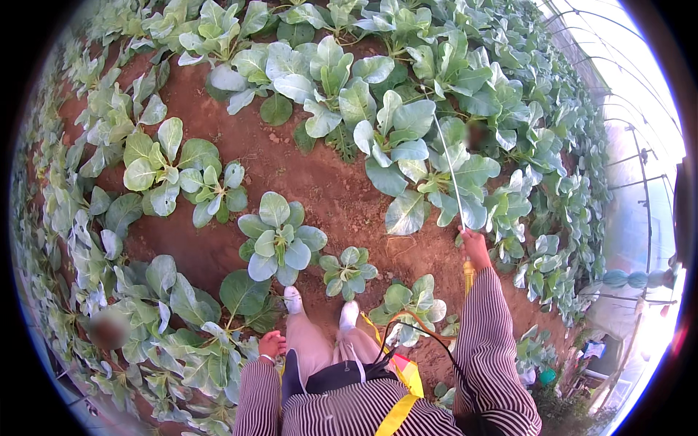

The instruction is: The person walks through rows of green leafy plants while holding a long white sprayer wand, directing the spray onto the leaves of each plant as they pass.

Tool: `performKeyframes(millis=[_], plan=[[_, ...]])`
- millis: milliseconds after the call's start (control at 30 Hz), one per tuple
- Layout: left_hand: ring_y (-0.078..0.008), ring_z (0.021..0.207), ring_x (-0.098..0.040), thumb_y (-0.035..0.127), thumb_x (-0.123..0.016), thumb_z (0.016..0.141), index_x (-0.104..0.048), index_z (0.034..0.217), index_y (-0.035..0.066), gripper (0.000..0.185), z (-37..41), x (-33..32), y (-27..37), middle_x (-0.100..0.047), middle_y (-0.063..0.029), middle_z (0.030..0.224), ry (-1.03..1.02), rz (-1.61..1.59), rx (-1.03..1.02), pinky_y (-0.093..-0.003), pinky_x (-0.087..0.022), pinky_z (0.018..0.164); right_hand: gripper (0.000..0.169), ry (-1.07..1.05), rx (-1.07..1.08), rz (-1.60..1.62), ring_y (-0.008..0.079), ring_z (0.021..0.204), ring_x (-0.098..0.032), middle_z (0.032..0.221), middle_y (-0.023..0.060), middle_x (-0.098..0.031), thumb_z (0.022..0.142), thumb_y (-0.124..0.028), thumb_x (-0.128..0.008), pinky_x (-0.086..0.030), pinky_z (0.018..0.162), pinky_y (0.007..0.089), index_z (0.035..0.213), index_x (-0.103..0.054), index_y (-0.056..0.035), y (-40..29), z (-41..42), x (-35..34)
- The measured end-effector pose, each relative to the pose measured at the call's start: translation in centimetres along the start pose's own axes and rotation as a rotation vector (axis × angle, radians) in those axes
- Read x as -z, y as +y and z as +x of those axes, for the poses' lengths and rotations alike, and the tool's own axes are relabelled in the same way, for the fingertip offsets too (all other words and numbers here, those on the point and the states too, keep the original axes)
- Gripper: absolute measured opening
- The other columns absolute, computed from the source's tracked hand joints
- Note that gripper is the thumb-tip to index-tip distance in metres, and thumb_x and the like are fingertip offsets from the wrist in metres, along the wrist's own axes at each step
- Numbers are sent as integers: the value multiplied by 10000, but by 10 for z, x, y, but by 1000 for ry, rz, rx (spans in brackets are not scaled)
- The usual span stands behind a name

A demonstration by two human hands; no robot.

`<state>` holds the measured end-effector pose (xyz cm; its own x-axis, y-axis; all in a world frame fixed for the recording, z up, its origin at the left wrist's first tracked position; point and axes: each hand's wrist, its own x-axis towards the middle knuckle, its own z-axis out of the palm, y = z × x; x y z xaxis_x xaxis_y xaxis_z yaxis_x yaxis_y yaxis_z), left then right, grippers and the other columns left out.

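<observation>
My right hand (474, 249) is closed around the yellow handle (468, 272) of a sprayer wand. The wand's thin metal lance (448, 158) reaches away over the leaves of a cabbage-like plant (403, 136); its far tip lies among the foliage. Down by my left thigh, my left hand (272, 344) has loosely bent fingers and shows nothing in its grasp. An orange hose (420, 318) and a black cord (390, 327) loop between my body and right arm. Yellow straps (401, 414) cross my striped top.
Small leafy plants (282, 240) grow from reddish soil (305, 169) just ahead of my white-covered feet (293, 301). Dense rows (180, 305) stand to the left, others at right. A plastic-covered greenhouse wall with metal pipes (643, 191) runs along the right. Two round spots are blurred.
</observation>
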<state>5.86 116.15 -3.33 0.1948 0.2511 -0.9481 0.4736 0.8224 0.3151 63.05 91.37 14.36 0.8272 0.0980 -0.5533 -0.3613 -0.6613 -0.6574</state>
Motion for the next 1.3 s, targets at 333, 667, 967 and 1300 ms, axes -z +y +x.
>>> performKeyframes(millis=[333, 667, 967, 1300], plan=[[-228, 599, -601, 106, -499, 798, -501, 1038, 53, 246, 14, 52, 21, -601, -122, 781, -80, -270, 47, -332, -495, 465, 234, -55, 136, -87, 187, 362, -510, 480, 77, -520, 827, -195, -482, -420, 396, 322, 824, -579, 18, -75, 118, -97], [-335, 671, -597, 236, -478, 799, -521, 1001, 68, 266, 20, 42, 34, -602, -162, 820, 20, 43, -105, -464, -479, 526, 178, -99, 342, -705, 224, 574, -595, 616, 87, -584, 774, -174, -518, -470, 547, 324, 794, -589, -12, -63, 165, -97], [-382, 704, -590, 301, -394, 835, -529, 1015, 53, 336, 36, 45, 34, -602, -186, 862, -130, -68, -164, -480, -472, 533, 248, -7, 197, -254, 187, 356, -496, 490, 86, -521, 815, -204, -517, -417, 408, 321, 875, -592, 24, -63, 138, -92], [-281, 652, -600, 294, -478, 810, -543, 959, 90, 261, 4, 37, 47, -607, -117, 806, -11, 78, -148, -387, -487, 511, 249, -116, 214, -184, 232, 385, -538, 506, 100, -542, 824, -204, -471, -462, 476, 334, 727, -561, 7, -114, 133, -125]])
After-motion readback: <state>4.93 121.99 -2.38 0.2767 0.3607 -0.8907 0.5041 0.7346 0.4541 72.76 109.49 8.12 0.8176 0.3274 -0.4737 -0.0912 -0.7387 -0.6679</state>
